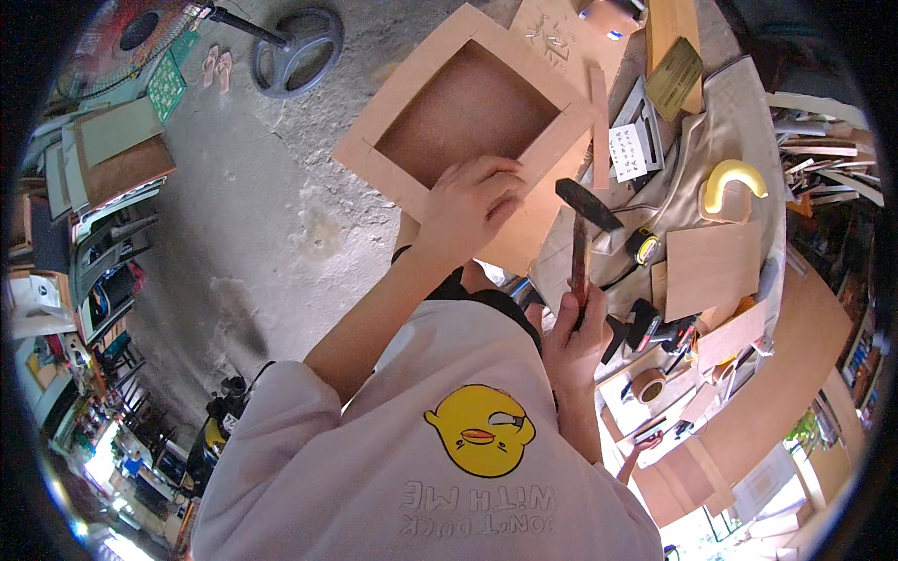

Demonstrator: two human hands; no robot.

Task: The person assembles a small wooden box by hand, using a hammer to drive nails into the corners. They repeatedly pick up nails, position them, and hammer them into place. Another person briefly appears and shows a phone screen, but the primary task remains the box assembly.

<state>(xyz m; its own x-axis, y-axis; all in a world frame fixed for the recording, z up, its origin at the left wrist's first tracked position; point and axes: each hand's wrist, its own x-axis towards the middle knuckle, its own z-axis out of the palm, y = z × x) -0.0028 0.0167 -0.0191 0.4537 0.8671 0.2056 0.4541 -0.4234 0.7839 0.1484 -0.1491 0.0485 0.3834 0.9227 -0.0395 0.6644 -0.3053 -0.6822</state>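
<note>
My left hand (468, 206) grips the near edge of a square wooden frame (393, 93) with a brown recessed panel, pinching something small that I cannot make out against its rim. My right hand (572, 337) is closed around the wooden handle of a hammer (582, 252). The hammer's black head (587, 204) is raised just right of my left hand's fingers, close to the frame's edge. The frame is tilted and juts out from the worktable over the concrete floor.
The cloth-covered worktable (748, 103) to the right carries a yellow and black tape measure (644, 247), a plywood square (711, 266), a tape roll (647, 385), a yellow curved piece (734, 178) and wood offcuts. A fan base (299, 51), sandals (217, 67) and stacked boards (117, 150) are at left.
</note>
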